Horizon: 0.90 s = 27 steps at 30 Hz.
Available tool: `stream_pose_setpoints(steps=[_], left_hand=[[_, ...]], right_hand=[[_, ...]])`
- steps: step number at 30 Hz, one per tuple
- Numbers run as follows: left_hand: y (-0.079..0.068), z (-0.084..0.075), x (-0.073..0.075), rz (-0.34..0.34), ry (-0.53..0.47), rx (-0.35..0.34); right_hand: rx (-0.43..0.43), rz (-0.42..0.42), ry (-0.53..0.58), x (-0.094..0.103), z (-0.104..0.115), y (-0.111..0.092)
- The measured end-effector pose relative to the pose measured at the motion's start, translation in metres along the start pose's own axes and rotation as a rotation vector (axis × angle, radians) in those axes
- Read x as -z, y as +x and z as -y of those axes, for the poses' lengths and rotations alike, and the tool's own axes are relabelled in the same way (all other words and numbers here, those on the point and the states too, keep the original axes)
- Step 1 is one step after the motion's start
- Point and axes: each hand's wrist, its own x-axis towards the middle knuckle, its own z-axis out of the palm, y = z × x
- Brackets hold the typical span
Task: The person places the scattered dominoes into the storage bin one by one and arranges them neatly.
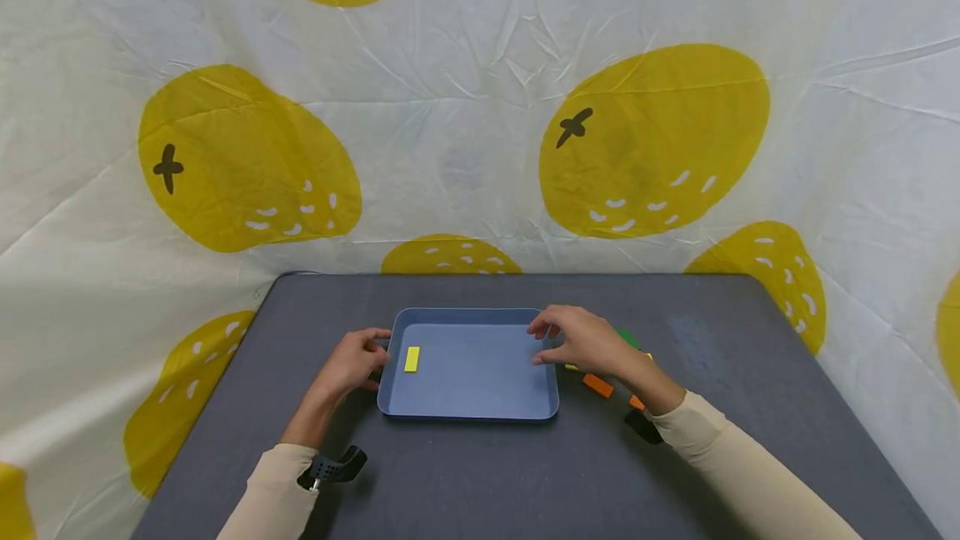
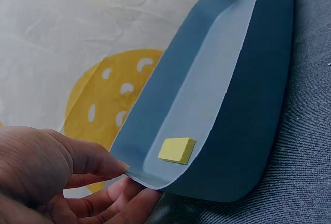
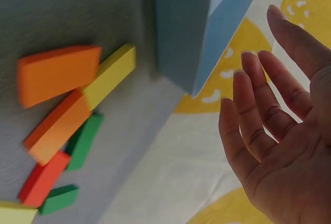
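A shallow blue-grey tray [image 1: 480, 377] lies on the dark table, with one yellow block [image 1: 412, 359] inside near its left end. At the tray's left side, my left hand [image 1: 351, 367] pinches the rim; the left wrist view has the thumb on the edge and the other fingers against the outside wall [image 2: 248, 110]. My right hand [image 1: 587, 342] hovers over the tray's right rim with fingers spread and nothing in them. In the right wrist view its palm and loosely bent fingers face the tray's corner.
Right of the tray, partly behind my right hand and forearm, lie several loose blocks: orange [image 3: 58, 75], yellow [image 3: 109, 75], green [image 3: 84, 141] and red [image 3: 44, 181]. A white cloth with yellow fruit prints [image 1: 450, 157] hangs behind the table [image 1: 480, 482].
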Motion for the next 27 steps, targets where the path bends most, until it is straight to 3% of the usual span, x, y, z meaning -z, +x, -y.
stream_pose_setpoints(steps=[20, 27], left_hand=[[0.001, -0.001, -0.001, 0.002, -0.003, 0.003], [-0.001, -0.001, -0.001, -0.002, 0.002, -0.007]], right_hand=[[-0.089, 0.020, -0.080, -0.010, -0.059, -0.025], [-0.044, 0.033, -0.140, -0.015, -0.069, -0.025]])
